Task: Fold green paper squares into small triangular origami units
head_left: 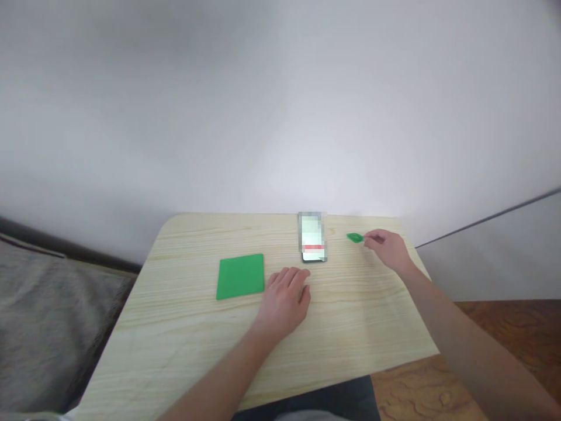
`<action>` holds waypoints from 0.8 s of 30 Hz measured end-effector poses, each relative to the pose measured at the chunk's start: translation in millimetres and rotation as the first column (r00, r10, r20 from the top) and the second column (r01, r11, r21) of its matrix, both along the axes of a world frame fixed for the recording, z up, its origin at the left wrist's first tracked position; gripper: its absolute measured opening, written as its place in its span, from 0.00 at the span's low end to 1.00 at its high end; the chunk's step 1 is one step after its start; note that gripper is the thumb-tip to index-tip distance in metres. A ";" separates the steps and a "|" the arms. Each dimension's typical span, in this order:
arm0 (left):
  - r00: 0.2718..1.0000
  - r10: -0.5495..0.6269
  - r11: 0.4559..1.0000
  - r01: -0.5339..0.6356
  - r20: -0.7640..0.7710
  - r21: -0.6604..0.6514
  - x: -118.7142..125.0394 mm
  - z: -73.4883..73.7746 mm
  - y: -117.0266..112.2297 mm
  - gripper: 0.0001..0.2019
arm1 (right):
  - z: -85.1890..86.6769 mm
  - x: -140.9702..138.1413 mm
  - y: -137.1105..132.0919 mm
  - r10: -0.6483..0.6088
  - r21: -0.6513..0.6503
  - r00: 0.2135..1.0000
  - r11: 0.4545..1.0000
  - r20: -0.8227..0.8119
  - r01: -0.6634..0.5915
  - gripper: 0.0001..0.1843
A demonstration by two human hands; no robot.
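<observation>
Pale wood table point(175, 327) against white wall point(263, 105); brown wooden floor point(504, 327) right.

Head camera looks forward, down onto table point(184, 327).

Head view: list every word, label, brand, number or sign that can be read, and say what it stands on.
None can be read.
Phone screen: blurred into blocks, with a red band low on it; no text legible.
Green paper square: plain, no print.
Small green piece at the right hand: plain as far as shows.
Table: no marks.
</observation>
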State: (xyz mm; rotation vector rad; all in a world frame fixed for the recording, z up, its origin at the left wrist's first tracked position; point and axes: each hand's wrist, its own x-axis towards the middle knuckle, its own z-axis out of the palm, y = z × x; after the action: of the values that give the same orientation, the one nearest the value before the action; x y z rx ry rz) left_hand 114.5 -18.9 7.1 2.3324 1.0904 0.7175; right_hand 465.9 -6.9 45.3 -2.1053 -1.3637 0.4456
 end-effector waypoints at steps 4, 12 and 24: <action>1.000 -0.006 1.000 0.006 0.015 0.024 -0.3 -3.0 1.9 0.11 | -2.0 38.3 32.0 -0.022 0.004 1.000 1.000 -0.004 0.022 0.09; 1.000 -0.007 0.998 0.007 0.007 0.059 -0.3 -6.5 2.4 0.10 | -25.6 87.5 61.9 0.028 0.024 0.995 0.999 -0.093 -0.026 0.09; 0.995 -0.075 0.991 0.081 -0.059 0.104 1.1 -3.7 2.0 0.09 | -38.9 95.4 80.0 0.134 0.053 0.979 0.990 -0.155 -0.127 0.11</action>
State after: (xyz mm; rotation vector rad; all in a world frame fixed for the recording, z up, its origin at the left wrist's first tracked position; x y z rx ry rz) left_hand 115.6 -16.9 3.4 2.4830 1.0006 0.7019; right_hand 561.3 73.1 6.4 -1.9086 -1.4103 0.6184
